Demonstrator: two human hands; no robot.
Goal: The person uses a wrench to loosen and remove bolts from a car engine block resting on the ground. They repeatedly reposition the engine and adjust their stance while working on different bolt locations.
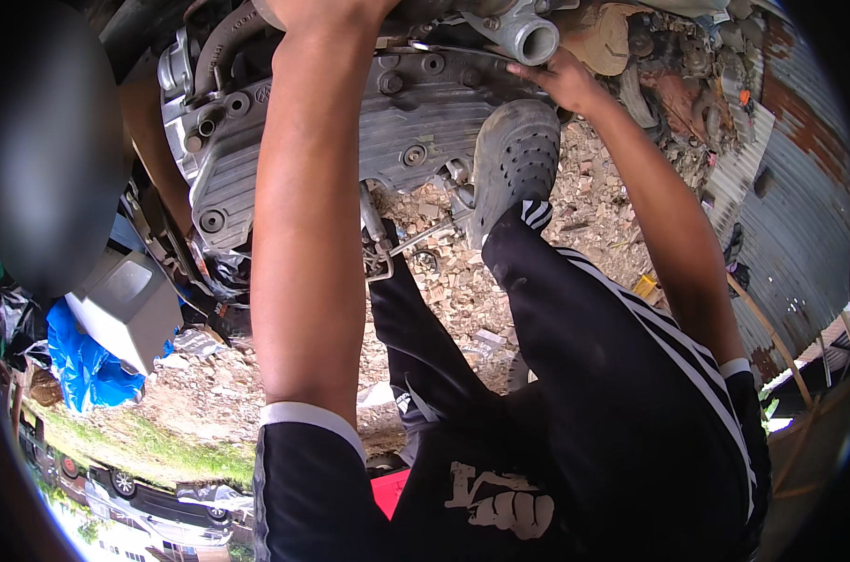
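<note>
My left hand (327, 7) reaches over the top of a large grey metal engine (416, 126) with a ribbed cover and bolts. Its fingers are cut off by the upper edge, so I cannot see what it touches. On the far right side of the engine, my right hand (575, 82) is closed at the end of a slim metal bar (462, 51), with its thumb pointing left along it. The bar looks like a wrench, though its kind is unclear. An open round pipe outlet (537, 42) hides part of the right fingers. My shoe (519, 155) rests against the engine's lower edge.
Broken stones (584, 187) cover the ground. Corrugated metal sheet (790, 225) stands at right beside scattered old parts (697, 103). A white box (130, 300) and blue plastic bag (83, 361) lie at left. A dark rounded shape (50, 140) blocks the upper left. A metal rod (420, 237) extends below the engine.
</note>
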